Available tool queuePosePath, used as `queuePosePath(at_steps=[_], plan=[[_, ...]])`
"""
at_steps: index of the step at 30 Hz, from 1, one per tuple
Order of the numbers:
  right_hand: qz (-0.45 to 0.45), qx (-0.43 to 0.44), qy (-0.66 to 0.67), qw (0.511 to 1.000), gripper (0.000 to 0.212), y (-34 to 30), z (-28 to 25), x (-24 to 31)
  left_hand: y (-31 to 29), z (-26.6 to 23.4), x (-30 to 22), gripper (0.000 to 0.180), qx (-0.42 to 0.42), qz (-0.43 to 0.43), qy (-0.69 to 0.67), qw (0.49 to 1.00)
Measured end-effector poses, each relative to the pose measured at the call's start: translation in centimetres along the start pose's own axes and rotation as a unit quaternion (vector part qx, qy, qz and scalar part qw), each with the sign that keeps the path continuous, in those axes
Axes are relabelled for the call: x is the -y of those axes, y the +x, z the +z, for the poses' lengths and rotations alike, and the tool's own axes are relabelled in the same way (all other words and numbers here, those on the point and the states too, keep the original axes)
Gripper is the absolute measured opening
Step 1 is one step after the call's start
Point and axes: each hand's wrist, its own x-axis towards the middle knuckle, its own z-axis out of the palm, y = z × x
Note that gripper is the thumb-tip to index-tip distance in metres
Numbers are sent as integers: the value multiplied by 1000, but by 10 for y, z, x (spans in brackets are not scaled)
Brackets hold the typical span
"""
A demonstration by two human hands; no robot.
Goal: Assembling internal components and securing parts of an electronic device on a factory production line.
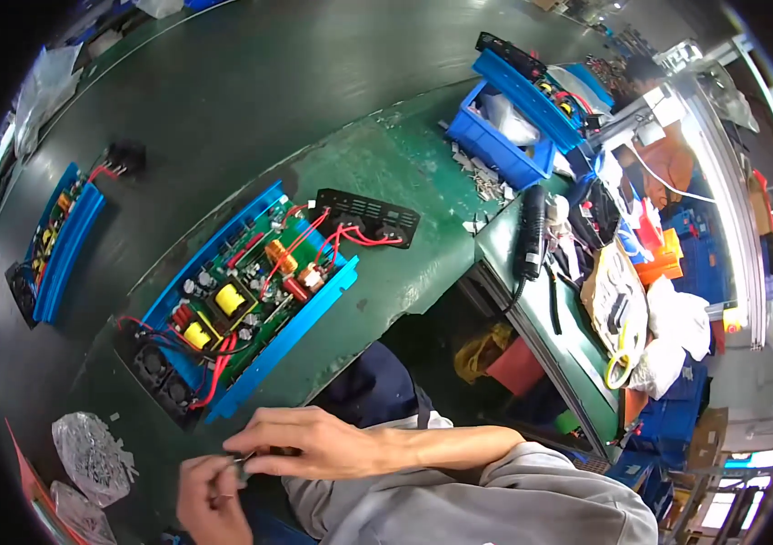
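Note:
My left hand [211, 501] and my right hand [312, 441] meet low in the head view, just below the near end of an open power inverter. Fingers of both are pinched around a small, thin dark piece [240, 460], which they mostly cover, so its kind is not plain. Above them lies the inverter's blue metal case [288, 341], with a green circuit board [254, 304] showing yellow-wrapped transformers and red wires. A black fan end plate [164, 377] sits at its near end. At its far end, a black slotted plate [370, 216] hangs on red wires.
A second blue inverter [68, 245] stands at the left. Clear plastic bags of small parts [91, 459] lie at the lower left. A blue bin [500, 145] bears another unit, with loose screws beside it. A black-handled power screwdriver [530, 232] rests on the right bench.

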Motion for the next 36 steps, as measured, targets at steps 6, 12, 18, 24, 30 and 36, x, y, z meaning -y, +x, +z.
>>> queuePosePath(at_steps=[6, 12, 18, 24, 30, 36], plan=[[-38, -64, -24, 997, 16, 0, -18, -4, 10, 46, 10, 10, -19, -39, -122, 992], [178, -168, -27, 969, 13, -17, -45, -2, 43, 49, 11, 53, -97, 46, -93, 990], [187, -156, 22, 970, 17, -14, -50, -14, 43, 27, 24, 32, -4, -123, -338, 933], [168, -91, -13, 981, 14, -1, -49, -16, 43, 29, 27, 26, -9, -150, -403, 903], [124, -84, -56, 987, 17, 3, -52, -16, 49, 35, 24, 23, -5, -136, -397, 907], [135, -80, -57, 986, 21, 4, -55, -12, 51, 44, 18, 25, -9, -128, -416, 900]])
